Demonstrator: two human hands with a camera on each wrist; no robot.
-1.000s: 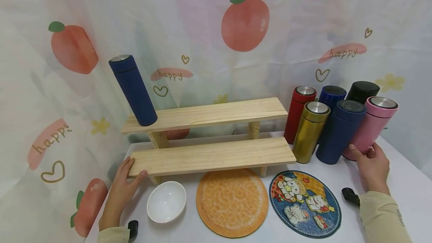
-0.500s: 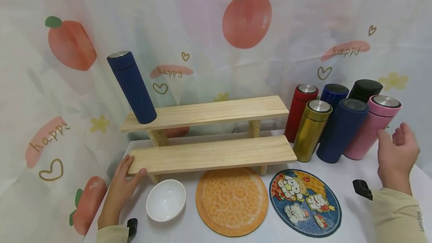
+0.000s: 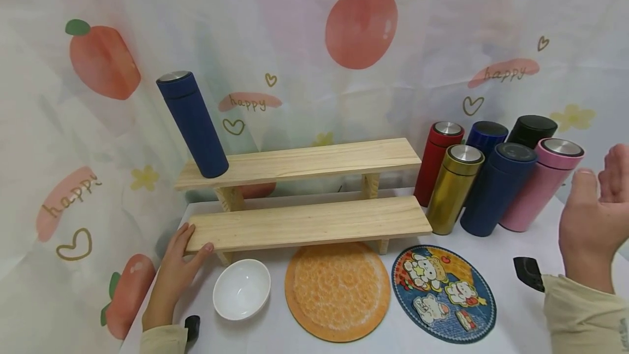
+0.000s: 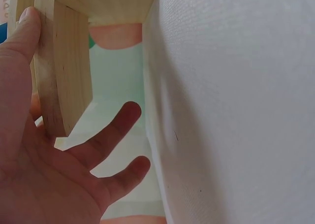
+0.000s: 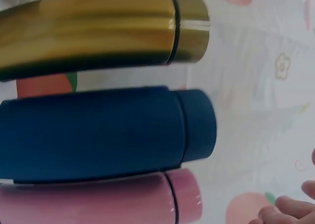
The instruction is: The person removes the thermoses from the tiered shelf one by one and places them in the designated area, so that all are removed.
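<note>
My left hand (image 3: 173, 275) grips the left end of the lower plank of a two-tier wooden shelf (image 3: 309, 224). In the left wrist view the thumb lies on the plank's face and two fingers extend free beside the plank end (image 4: 69, 71). A dark blue thermos (image 3: 194, 127) stands on the upper tier's left end. My right hand (image 3: 594, 220) is raised at the right edge, fingers extended, holding nothing. Nearest to it stands a pink thermos (image 3: 543, 184), then a blue thermos (image 3: 498, 190) and a gold thermos (image 3: 454, 190); in the right wrist view its fingertips (image 5: 290, 209) show at the lower right corner.
Behind the front thermoses stand a red thermos (image 3: 437, 163), a shiny blue one (image 3: 486, 135) and a black one (image 3: 532, 130). Before the shelf lie a white bowl (image 3: 242, 289), a round orange mat (image 3: 338, 291) and a cartoon mat (image 3: 444, 294). A printed curtain (image 3: 295, 31) hangs behind.
My right hand has let go of the base of the pink thermos and moved right and up, away from it. The left hand stays on the shelf.
</note>
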